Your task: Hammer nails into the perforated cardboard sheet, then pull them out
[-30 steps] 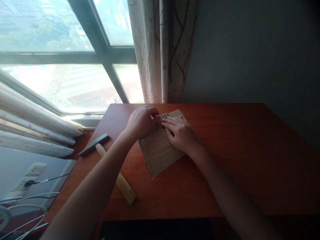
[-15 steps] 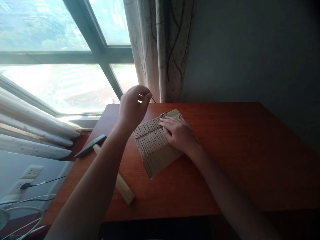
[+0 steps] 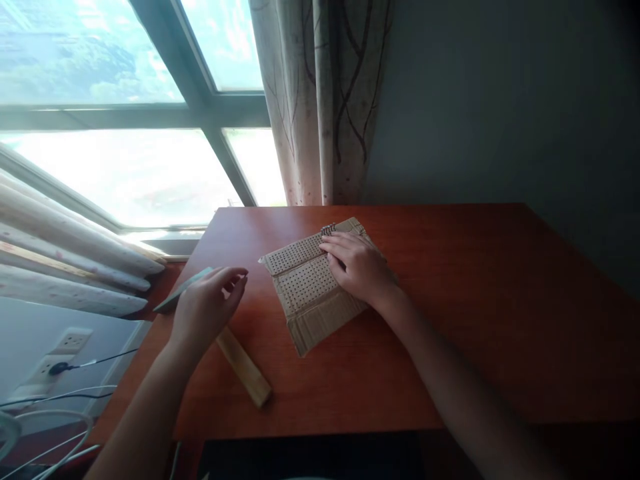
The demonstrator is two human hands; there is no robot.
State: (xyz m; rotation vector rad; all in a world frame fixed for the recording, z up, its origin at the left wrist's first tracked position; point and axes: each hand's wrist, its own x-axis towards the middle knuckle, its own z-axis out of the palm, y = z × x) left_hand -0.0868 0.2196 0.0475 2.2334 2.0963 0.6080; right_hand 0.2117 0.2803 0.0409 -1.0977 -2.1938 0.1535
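A piece of brown cardboard (image 3: 320, 327), its upper part dotted with rows of small holes, lies on the table. My right hand (image 3: 357, 263) lies across its right side, fingers stretched out and close together. Just beyond those fingertips, a small cluster of thin dark pieces (image 3: 329, 229) sits at the cardboard's far edge; their kind is too small to tell. Left of the cardboard, my left hand (image 3: 213, 300) hovers with fingers curled in a pinch, and whatever is in it does not show. Beneath that hand lies a wooden bar (image 3: 246, 370), partly covered.
A grey-green bar (image 3: 173, 300) lies by the table's left edge, partly behind my left hand. The reddish wooden table (image 3: 475, 320) extends to the right. A window (image 3: 150, 180) and curtains (image 3: 300, 100) stand behind. Cables and a wall socket (image 3: 70, 341) are at lower left.
My left hand has moved left and down, away from above the cardboard. The thin dark piece it pinched earlier no longer shows. My right hand has stayed on the cardboard.
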